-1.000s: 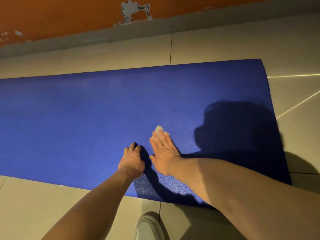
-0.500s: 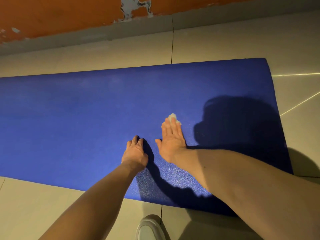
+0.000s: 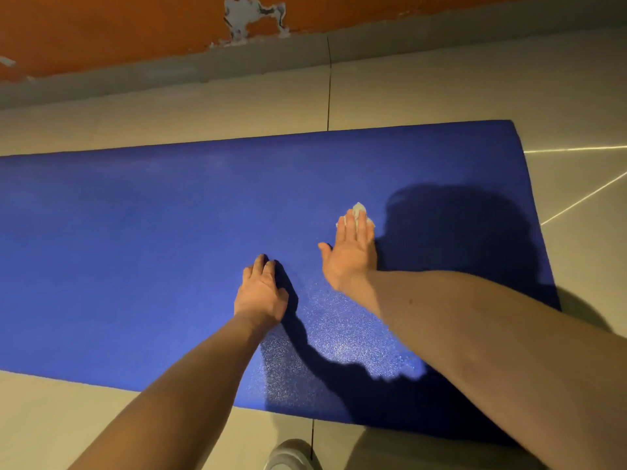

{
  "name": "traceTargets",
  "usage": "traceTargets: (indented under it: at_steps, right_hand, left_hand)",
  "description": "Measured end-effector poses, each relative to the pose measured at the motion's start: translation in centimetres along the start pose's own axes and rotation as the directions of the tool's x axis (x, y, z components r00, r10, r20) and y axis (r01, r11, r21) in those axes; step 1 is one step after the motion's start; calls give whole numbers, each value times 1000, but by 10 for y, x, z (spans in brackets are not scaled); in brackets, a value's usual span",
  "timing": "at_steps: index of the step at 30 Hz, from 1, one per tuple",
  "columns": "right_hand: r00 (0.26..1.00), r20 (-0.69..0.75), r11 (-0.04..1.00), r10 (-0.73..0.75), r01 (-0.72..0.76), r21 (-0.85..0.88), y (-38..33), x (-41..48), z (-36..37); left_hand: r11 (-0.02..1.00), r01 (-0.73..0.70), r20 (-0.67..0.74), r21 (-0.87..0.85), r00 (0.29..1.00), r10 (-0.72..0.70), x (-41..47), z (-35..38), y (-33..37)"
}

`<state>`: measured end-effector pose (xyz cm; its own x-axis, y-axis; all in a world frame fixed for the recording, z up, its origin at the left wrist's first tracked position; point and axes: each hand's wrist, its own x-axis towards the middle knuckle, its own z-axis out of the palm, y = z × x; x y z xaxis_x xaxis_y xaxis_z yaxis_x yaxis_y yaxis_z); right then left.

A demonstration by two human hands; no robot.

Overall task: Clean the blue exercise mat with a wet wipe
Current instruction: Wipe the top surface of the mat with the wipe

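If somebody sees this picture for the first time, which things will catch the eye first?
The big blue exercise mat fills the middle, spread flat on the pale tiled floor. On it, the right hand presses a small white wet wipe under straight fingers, while the left hand rests on the mat beside it. At the top, an orange wall shows a patch of peeled paint.
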<state>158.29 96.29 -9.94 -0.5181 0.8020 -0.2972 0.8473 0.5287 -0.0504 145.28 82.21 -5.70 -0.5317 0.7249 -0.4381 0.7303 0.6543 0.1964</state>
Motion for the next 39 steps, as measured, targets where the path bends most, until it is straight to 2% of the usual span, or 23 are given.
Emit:
traceTargets:
  at_steps: [1, 3, 6, 8, 9, 13, 17, 18, 21, 24, 25, 27, 29, 31, 33, 34, 36, 39]
  right_hand:
    - [1000, 23, 999, -16, 15, 45, -12, -3, 0]
    - [981, 31, 981, -189, 187, 52, -33, -11, 5]
    - [879, 34, 876, -476, 477, -66, -27, -12, 9]
    - [821, 17, 814, -571, 569, -121, -6, 5, 10]
    - [834, -3, 827, -551, 546, -134, 6, 14, 7]
    - [965, -9, 951, -264, 258, -171, 50, 48, -10]
    - [993, -38, 991, -112, 109, -75, 18, 42, -4]
    - [989, -34, 988, -144, 141, -59, 4, 37, -1]
    - [931, -25, 927, -364, 360, -104, -17, 30, 4]
    - [864, -14, 860, -503, 499, -101, 1, 47, 0]
    - [862, -12, 857, -507, 503, -107, 11, 55, -2]
    - [924, -21, 916, -383, 376, -139, 32, 73, -9]
    - [989, -3, 979, -145, 143, -145, 45, 85, -21]
    - [998, 9, 992, 62, -61, -112, 40, 90, -28]
    - [991, 7, 991, 135, -134, -19, 19, 90, -29]
    - [995, 16, 995, 100, -100, 17, 5, 89, -27]
    - [996, 7, 996, -89, 89, 19, -21, 82, -17]
    - [940, 2, 939, -340, 339, -63, -23, 78, -12]
  left_hand:
    - [1000, 0, 3, 5, 1000, 0, 2, 1, 1]
    - [1000, -2, 11, 12, 1000, 2, 5, 2, 2]
    - [999, -11, 2, 30, 1000, 11, 11, 4, 3]
    - [999, -16, -18, 37, 1000, 16, 17, 4, 6]
    - [999, -21, -27, 39, 999, 22, 20, 4, 7]
    - [999, -30, -40, 22, 999, 31, 31, 1, 14]
    - [1000, -27, -36, 15, 999, 27, 36, -1, 15]
    - [1000, -23, -35, 18, 999, 24, 38, -2, 14]
    - [999, -22, -41, 33, 999, 23, 42, -2, 12]
    - [1000, -21, -66, 24, 998, 22, 47, -2, 16]
    - [1000, -17, -71, 18, 997, 18, 48, -2, 18]
    - [1000, -22, -84, 14, 996, 23, 51, -2, 20]
    - [1000, -28, -84, 13, 996, 29, 53, -4, 22]
    - [1000, -25, -74, 15, 997, 26, 54, -5, 21]
    - [1000, -22, -62, 12, 998, 23, 55, -5, 19]
    - [1000, -22, -56, 10, 998, 22, 55, -5, 19]
    - [1000, -22, -49, 13, 999, 23, 57, -5, 18]
    - [1000, -19, -66, 20, 998, 20, 60, -5, 21]
